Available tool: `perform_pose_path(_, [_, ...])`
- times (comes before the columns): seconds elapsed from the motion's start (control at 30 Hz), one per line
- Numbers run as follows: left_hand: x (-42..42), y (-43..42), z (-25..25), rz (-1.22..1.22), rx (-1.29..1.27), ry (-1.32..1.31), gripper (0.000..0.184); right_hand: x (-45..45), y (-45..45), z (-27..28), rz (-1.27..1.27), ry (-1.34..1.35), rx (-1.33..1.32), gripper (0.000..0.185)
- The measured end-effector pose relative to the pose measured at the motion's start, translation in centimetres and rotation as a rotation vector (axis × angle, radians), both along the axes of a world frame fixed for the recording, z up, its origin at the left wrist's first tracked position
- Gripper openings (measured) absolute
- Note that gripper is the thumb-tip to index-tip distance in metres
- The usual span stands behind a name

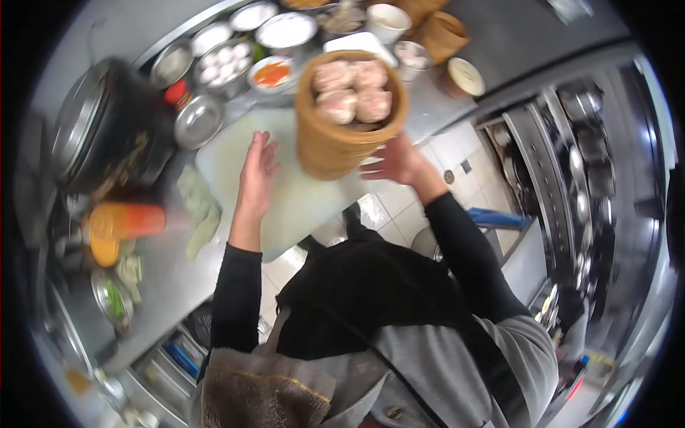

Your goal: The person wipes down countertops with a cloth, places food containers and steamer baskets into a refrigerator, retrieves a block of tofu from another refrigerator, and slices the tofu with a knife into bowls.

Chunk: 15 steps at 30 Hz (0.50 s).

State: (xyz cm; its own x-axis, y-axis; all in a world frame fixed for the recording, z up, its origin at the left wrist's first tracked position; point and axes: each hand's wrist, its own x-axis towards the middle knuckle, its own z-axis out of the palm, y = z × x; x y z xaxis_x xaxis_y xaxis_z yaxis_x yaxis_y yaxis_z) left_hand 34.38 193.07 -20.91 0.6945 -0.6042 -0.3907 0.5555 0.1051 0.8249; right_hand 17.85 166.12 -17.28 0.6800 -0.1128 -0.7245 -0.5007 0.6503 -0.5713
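Note:
A tall round bamboo steamer (332, 151), apparently a stack, stands at the far right part of the pale cutting board (289, 214). Several pinkish-white dumplings (337, 105) fill its top. My left hand (258, 171) is held over the board to the left of the steamer, apart from it, fingers stretched and empty. My right hand (398, 160) is at the steamer's lower right side with its fingers spread. Whether the fingertips touch the bamboo is not clear. A crumpled pale green cloth (200, 207) lies left of the board.
Metal bowls (200, 120) line the back, one with white balls (225, 65), another with chopped orange food (272, 73). A large dark pot (107, 128) and orange-filled bottles (135, 220) stand left. A lidded tub (464, 77) is at right. Shelves of metalware (581, 171) stand beyond the tiled floor.

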Motion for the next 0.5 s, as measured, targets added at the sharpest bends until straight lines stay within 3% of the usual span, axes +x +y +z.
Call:
perform_pose_path(0.03, [0.4, -2.1, 0.0, -0.185, 0.121, 0.002, 0.101, 0.8, 1.0, 0.2, -0.023, 0.017, 0.018, 0.115])
perform_pose_path(0.17, [-0.7, -6.1, 0.8, -0.353, 0.132, 0.042, 0.102, 2.5, 3.4, 3.2, -0.036, -0.077, -0.015, 0.103])
perform_pose_path(0.3, [-1.9, -5.9, 0.6, -0.355, 0.010, 0.105, 0.095, 0.6, 4.2, 4.5, -0.043, -0.202, 0.051, 0.096])
perform_pose_path(0.43, [-6.5, -6.6, 2.2, -0.320, 0.083, 0.027, 0.086, -3.2, 2.7, 6.2, -0.066, -0.276, 0.143, 0.091])
perform_pose_path(0.5, [-8.8, -7.9, 2.5, -0.469, 0.065, -0.045, 0.084, -7.6, 0.7, 6.3, -0.089, -0.309, 0.144, 0.092])
